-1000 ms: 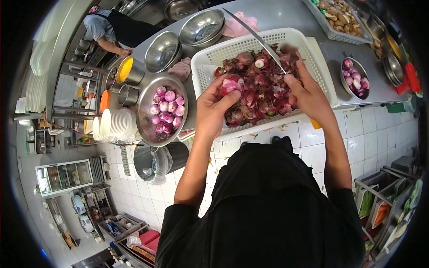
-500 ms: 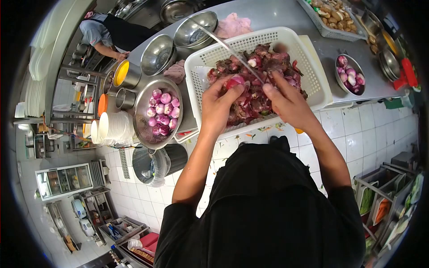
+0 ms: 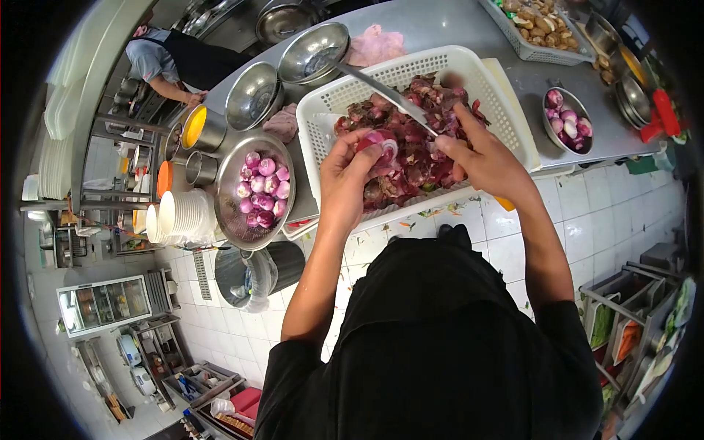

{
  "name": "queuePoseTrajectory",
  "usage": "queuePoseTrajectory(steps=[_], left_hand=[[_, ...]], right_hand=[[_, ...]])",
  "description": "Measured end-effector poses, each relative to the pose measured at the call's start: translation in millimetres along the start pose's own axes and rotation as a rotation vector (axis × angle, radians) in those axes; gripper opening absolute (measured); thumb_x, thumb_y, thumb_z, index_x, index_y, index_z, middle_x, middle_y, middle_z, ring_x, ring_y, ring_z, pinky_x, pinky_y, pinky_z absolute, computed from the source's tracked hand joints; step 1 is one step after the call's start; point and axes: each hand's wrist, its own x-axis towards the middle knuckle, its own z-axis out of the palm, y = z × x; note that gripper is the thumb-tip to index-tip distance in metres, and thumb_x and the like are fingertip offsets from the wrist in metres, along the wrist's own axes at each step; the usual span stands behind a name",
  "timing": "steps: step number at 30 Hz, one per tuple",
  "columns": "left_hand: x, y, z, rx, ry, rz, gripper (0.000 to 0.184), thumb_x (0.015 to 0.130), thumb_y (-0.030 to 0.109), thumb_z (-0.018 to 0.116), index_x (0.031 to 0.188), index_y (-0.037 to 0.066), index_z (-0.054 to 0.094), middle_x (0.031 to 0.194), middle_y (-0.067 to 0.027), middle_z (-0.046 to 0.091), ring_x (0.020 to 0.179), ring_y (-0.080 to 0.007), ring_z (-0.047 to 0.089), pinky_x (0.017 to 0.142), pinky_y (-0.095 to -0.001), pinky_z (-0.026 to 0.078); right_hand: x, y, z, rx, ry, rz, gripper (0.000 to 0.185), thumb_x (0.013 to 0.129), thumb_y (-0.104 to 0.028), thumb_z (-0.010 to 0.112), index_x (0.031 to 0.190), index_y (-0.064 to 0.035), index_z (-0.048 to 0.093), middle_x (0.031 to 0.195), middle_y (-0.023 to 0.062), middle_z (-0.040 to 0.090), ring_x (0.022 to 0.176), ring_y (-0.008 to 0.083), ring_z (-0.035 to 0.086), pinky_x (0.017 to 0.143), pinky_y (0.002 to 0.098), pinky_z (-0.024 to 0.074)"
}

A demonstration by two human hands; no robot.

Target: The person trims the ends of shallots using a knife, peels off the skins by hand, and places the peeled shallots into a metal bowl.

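My left hand [image 3: 342, 177] is closed around a red onion [image 3: 384, 142], its cut, ringed face turned to the right. My right hand [image 3: 493, 163] grips a knife [image 3: 383, 89], whose long blade points up and to the left; most of the handle is hidden in my fist. Both hands are over a white perforated basket [image 3: 321, 110] heaped with unpeeled red onions [image 3: 411, 176] and loose dark skins. Left of the basket, a metal colander [image 3: 229, 202] holds several peeled onions [image 3: 258, 183].
A small metal bowl [image 3: 550, 121] of onions stands on the right. Steel bowls [image 3: 253, 92] and a pink cloth [image 3: 375, 45] lie behind the basket. A grey basket of mushrooms [image 3: 546, 31] sits at the far right. Below stands a lined bin [image 3: 282, 264]. A co-worker [image 3: 165, 62] is at upper left.
The knife blade has turned, showing more of its flat side, and my right hand has shifted slightly right. The onion in my left hand now shows a pale ringed face.
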Motion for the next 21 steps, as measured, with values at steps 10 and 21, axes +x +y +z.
queuePoseTrajectory(steps=[10,21], left_hand=[[-7,55,25,0.303,-0.447,-0.106,0.048,0.086,0.011,0.054,0.131,-0.005,0.057,0.098,-0.0071,0.066,0.082,-0.0131,0.064,0.070,-0.0270,0.052],[63,63,82,0.872,-0.781,-0.358,0.050,0.086,0.026,0.056,0.124,-0.006,0.059,0.089,-0.0103,0.062,0.069,-0.0168,0.062,0.053,-0.0301,0.055]], right_hand=[[-3,11,-3,-0.336,0.168,-0.247,0.091,0.088,-0.032,0.069,0.154,-0.0009,0.015,0.099,0.0251,0.067,0.096,0.0382,0.064,0.086,0.0412,0.0484],[-18,18,-2,-0.486,0.110,-0.272,0.106,0.080,-0.021,0.074,0.156,-0.0126,0.001,0.087,0.0264,0.067,0.085,0.0452,0.064,0.081,0.0487,0.0493]])
